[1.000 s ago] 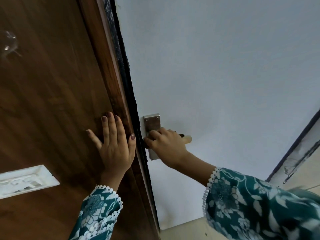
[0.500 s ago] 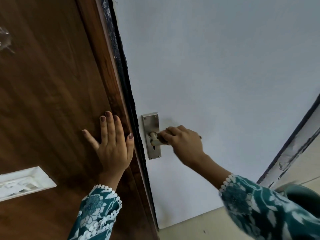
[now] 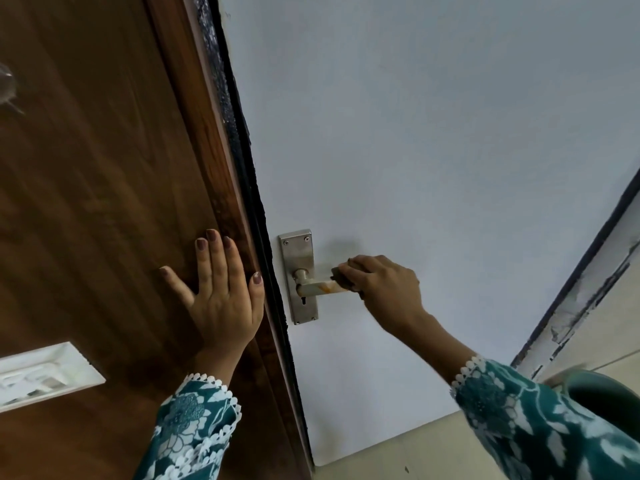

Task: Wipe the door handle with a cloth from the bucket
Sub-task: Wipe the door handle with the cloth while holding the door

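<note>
A pale lever door handle point(image 3: 320, 288) with an orange stain sticks out from a steel backplate point(image 3: 298, 252) on the white door point(image 3: 415, 150). My right hand point(image 3: 382, 284) is closed around the outer end of the lever, pressing a small dark cloth point(image 3: 341, 276) against it; only an edge of the cloth shows under the fingers. My left hand point(image 3: 221, 292) lies flat, fingers spread, on the brown wooden panel point(image 3: 104, 202) beside the door's edge. No bucket is in view.
A dark seal strip point(image 3: 242, 161) runs along the gap between the wooden panel and the white door. A white plate point(image 3: 45, 375) is set into the wood at lower left. A chipped door frame point(image 3: 585, 292) stands at right, with beige floor point(image 3: 415, 455) below.
My right hand has slid with the cloth from the backplate outward along the lever to its end, uncovering the lever's base. My left hand has stayed flat on the wood.
</note>
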`<act>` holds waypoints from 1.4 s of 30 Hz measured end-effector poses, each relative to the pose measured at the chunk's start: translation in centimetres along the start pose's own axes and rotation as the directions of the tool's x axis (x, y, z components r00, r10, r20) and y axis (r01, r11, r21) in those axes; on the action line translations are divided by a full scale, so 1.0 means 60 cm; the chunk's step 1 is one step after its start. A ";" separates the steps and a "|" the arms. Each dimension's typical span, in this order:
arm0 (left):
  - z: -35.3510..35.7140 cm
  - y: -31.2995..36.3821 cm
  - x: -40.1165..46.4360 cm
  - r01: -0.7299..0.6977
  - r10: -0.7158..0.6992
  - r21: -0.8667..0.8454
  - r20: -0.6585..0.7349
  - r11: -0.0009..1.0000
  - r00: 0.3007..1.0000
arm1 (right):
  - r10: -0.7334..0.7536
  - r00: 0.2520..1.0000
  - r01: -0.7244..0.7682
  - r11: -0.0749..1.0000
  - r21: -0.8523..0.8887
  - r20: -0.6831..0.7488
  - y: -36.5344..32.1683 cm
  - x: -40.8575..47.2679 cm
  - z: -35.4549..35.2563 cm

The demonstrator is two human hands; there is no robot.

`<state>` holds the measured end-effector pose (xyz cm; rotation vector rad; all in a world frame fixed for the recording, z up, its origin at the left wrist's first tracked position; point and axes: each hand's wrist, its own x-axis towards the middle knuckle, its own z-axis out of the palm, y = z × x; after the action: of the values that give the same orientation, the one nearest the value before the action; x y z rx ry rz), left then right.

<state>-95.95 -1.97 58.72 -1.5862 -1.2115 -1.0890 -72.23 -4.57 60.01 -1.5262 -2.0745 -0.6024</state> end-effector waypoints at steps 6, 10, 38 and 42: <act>-0.003 -0.003 -0.002 -0.001 0.001 -0.023 0.016 1.000 1.000 | 0.067 0.988 -0.044 0.985 0.167 -0.139 -0.035 0.003 0.013; -0.002 -0.003 0.000 -0.002 0.002 -0.014 0.006 1.000 1.000 | 0.346 0.937 -0.311 0.897 0.313 -0.060 0.016 -0.028 0.019; 0.003 -0.002 0.000 -0.018 0.019 0.027 -0.037 0.999 0.999 | 0.647 0.640 -0.518 -0.034 0.855 0.414 0.007 -0.050 0.013; 0.005 -0.002 -0.001 -0.019 0.020 0.024 -0.039 1.000 0.999 | 0.731 0.501 -0.516 -0.178 0.838 0.464 -0.017 -0.068 0.048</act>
<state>-96.02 -1.70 58.62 -1.5490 -1.1761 -1.0848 -72.54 -6.12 55.15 -1.2732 -0.7130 0.8546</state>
